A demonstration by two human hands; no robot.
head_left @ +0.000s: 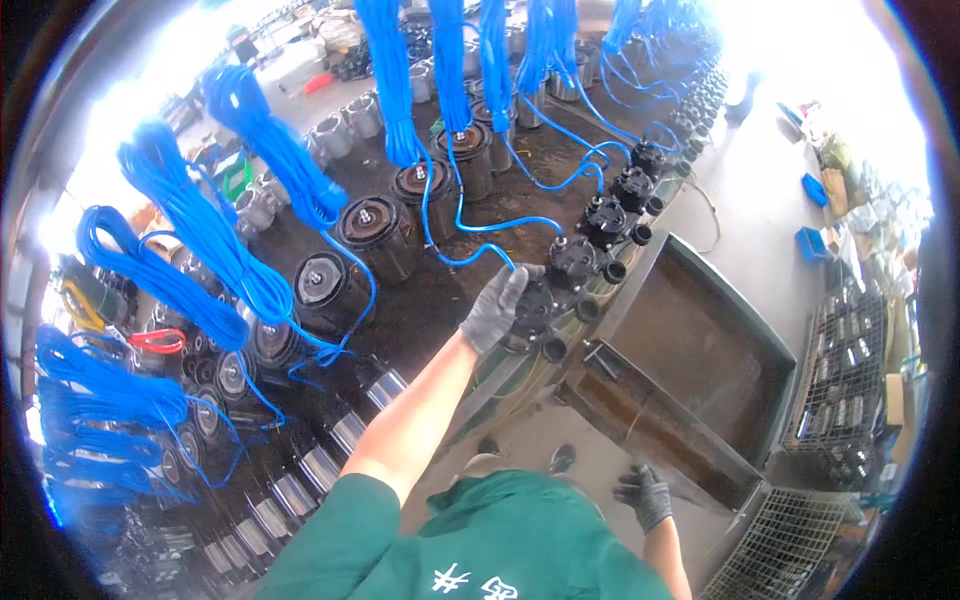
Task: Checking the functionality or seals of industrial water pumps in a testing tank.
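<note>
My left hand [495,308], in a grey glove, reaches to the near edge of the workbench. It is closed on a round black pump cover [536,308], where a blue cable [487,249] runs in at the top. Part of its fingers is hidden against the cover. Similar black covers [604,220] stand in a row beyond it, each with a side outlet and some with blue cables. My right hand [645,496], also gloved, hangs low at my right side with its fingers apart and nothing in them.
Cylindrical motor bodies [372,222] stand on the dark bench [480,200], with coiled blue cables [390,80] hanging above. Shiny metal rotors [320,466] lie in a row at the lower left. A brown metal tray [700,350] and wire baskets [843,360] stand to the right.
</note>
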